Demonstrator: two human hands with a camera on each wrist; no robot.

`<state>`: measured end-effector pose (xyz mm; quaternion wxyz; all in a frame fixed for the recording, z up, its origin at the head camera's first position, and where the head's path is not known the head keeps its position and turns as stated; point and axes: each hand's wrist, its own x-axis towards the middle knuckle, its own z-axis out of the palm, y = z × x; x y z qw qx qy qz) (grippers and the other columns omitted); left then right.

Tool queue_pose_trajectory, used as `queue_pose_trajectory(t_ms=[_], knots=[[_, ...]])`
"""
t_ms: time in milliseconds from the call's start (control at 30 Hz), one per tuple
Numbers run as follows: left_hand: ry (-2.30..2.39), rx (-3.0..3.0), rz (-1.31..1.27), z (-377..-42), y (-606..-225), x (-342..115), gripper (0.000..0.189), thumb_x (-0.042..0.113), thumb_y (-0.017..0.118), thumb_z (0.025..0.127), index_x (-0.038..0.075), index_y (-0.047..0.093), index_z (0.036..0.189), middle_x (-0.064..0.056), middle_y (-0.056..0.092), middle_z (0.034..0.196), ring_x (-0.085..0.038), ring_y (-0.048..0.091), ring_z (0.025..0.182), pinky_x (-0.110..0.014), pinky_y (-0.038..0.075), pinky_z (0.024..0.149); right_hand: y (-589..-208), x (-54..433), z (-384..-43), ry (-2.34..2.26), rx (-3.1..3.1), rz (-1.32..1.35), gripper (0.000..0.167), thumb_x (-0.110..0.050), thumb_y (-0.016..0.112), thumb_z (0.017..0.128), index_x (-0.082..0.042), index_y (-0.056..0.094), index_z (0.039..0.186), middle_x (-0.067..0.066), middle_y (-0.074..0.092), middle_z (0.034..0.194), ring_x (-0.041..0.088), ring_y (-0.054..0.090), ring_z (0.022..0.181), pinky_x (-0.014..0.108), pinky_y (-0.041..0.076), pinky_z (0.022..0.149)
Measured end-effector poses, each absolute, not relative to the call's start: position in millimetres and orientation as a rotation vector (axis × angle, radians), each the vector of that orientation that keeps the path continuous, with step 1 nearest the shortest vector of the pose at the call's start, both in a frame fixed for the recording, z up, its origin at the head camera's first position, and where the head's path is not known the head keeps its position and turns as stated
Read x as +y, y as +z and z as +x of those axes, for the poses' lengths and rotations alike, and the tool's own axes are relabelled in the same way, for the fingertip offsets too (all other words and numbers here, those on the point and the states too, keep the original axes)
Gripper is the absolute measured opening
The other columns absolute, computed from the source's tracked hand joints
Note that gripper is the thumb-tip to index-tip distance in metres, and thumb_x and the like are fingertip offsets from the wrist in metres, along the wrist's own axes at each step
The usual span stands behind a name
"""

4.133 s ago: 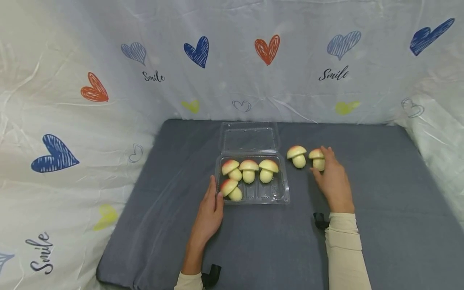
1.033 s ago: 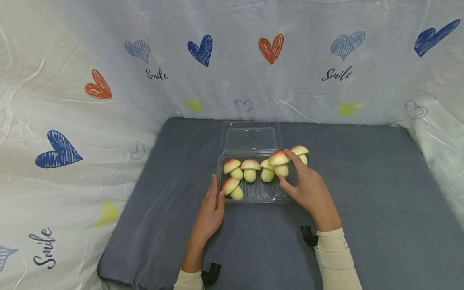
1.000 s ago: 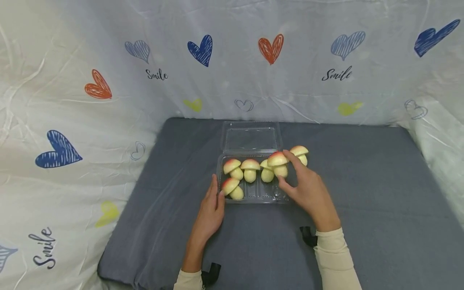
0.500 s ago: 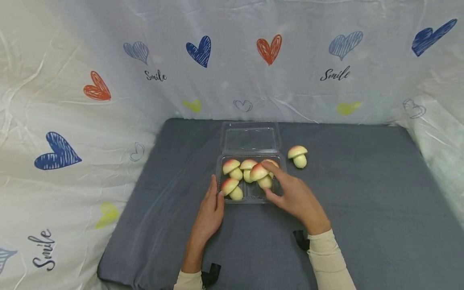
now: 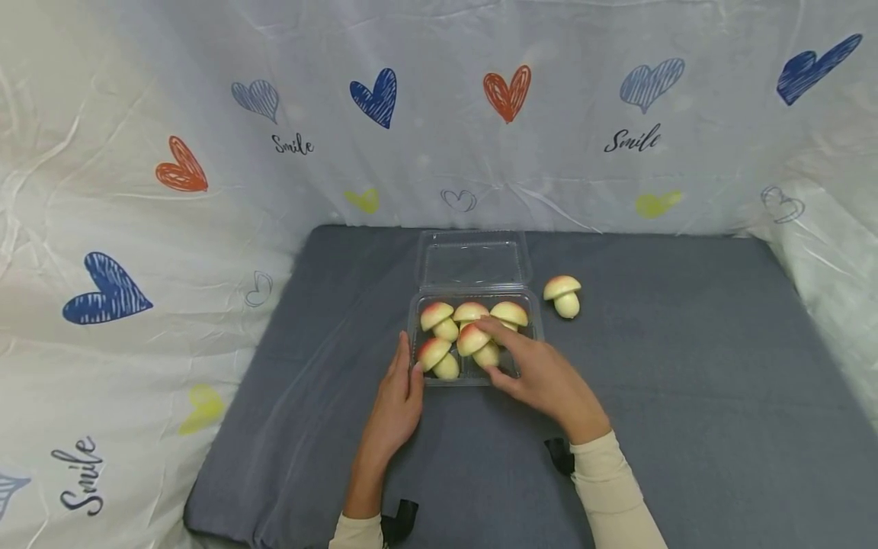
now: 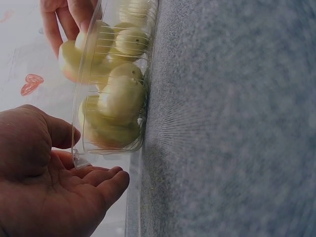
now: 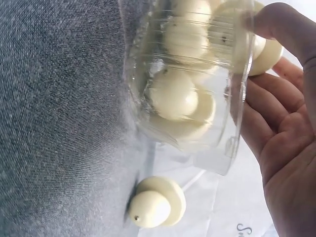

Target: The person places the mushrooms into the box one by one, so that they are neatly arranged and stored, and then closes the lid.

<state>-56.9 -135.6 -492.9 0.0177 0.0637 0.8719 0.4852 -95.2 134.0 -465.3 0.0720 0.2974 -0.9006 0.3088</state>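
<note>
A clear plastic clamshell container (image 5: pixel 507 375) lies open on the grey cloth, its lid (image 5: pixel 473 263) folded back. In it are several toy mushrooms, pale yellow with red-tinged caps: three in the back row and one at the front left (image 5: pixel 446 364). My right hand (image 5: pixel 549 381) pinches another toy mushroom (image 5: pixel 473 341) between thumb and fingers, over the front middle of the container. My left hand (image 5: pixel 394 412) holds the container's left side, thumb at the rim (image 6: pixel 78 113) and fingers along the outer wall.
One more toy mushroom (image 5: pixel 564 296) lies on the cloth (image 5: pixel 720 366) to the right of the container. Behind stands a white sheet (image 5: pixel 425 168) printed with hearts and "Smile". Black wrist mounts (image 5: pixel 401 521) sit beside both sleeves.
My right hand has taken a toy mushroom from the cloth at the right and carried it left over the container's front row. The left hand stays at the container's side.
</note>
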Motion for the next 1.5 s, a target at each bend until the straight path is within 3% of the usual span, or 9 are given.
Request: queue_pose_trajectory(t_ms=[67,167,267,333,733,967,1200,1333,1500], knots=[[1.506,2.709,0.199,-56,-493,-135,0.065,0.024,0.041,0.118,0.006,0.007,0.170,-0.013,0.007,0.177,-0.028,0.013,0.162,-0.057,0.022,0.127,-466,133,-96,0.930,-2.718,0.900,0.075,-0.022,0.082,0.096,-0.027,0.045,0.161,0.000,0.069,0.133,0.000,0.034,0.049,0.027,0.043,0.057],[1.505,2.715,0.209,-57,-494,-136,0.065,0.025,0.040,0.118,0.005,0.007,0.170,-0.015,0.008,0.177,-0.030,0.013,0.162,-0.058,0.023,0.127,-467,131,-97,0.957,-2.743,0.904,0.075,-0.022,0.081,0.097,-0.028,0.044,0.162,0.001,0.072,0.108,-0.001,0.031,0.048,0.026,0.042,0.054],[1.507,2.717,0.215,-57,-494,-136,0.065,0.025,0.040,0.118,0.004,0.007,0.170,-0.017,0.008,0.176,-0.030,0.013,0.162,-0.058,0.023,0.127,-467,130,-98,1.005,-2.783,0.903,0.074,-0.023,0.079,0.098,-0.030,0.043,0.163,0.001,0.061,0.082,-0.001,0.029,0.045,0.026,0.040,0.051],[1.511,2.718,0.215,-58,-495,-136,0.065,0.026,0.040,0.118,0.004,0.007,0.170,-0.018,0.009,0.176,-0.031,0.013,0.162,-0.059,0.023,0.126,-466,129,-99,1.039,-2.803,0.903,0.073,-0.023,0.079,0.099,-0.031,0.043,0.162,0.000,0.057,0.074,-0.002,0.029,0.044,0.026,0.041,0.051],[1.490,2.711,0.203,-58,-494,-134,0.065,0.023,0.041,0.118,0.005,0.005,0.170,-0.017,0.007,0.176,-0.029,0.013,0.162,-0.057,0.023,0.127,-461,132,-106,1.075,-2.875,0.967,0.069,-0.030,0.080,0.098,-0.031,0.047,0.159,-0.006,0.057,0.078,0.001,0.041,0.049,0.030,0.048,0.064],[1.471,2.726,0.211,-59,-494,-133,0.065,0.024,0.040,0.118,0.004,0.006,0.170,-0.016,0.007,0.176,-0.029,0.013,0.162,-0.057,0.023,0.127,-462,134,-108,1.078,-2.868,0.973,0.072,-0.030,0.081,0.095,-0.030,0.049,0.159,-0.004,0.074,0.114,0.001,0.057,0.069,0.033,0.055,0.077],[1.488,2.716,0.216,-60,-495,-134,0.066,0.026,0.039,0.118,0.004,0.005,0.170,-0.016,0.006,0.177,-0.029,0.011,0.162,-0.057,0.022,0.127,-466,134,-110,1.078,-2.872,0.969,0.069,-0.028,0.079,0.096,-0.032,0.049,0.158,-0.007,0.060,0.074,0.000,0.046,0.053,0.029,0.050,0.067],[1.494,2.719,0.214,-60,-495,-135,0.065,0.025,0.039,0.118,0.003,0.006,0.170,-0.017,0.007,0.176,-0.029,0.011,0.162,-0.057,0.022,0.127,-467,134,-110,1.064,-2.869,0.954,0.067,-0.028,0.079,0.096,-0.034,0.051,0.157,-0.008,0.058,0.069,0.000,0.045,0.052,0.029,0.049,0.065],[1.498,2.715,0.205,-59,-494,-135,0.066,0.025,0.040,0.118,0.005,0.005,0.170,-0.017,0.007,0.176,-0.028,0.011,0.162,-0.056,0.022,0.127,-469,133,-109,1.034,-2.836,0.950,0.067,-0.027,0.081,0.094,-0.031,0.053,0.155,-0.003,0.076,0.111,0.007,0.068,0.078,0.034,0.058,0.078]])
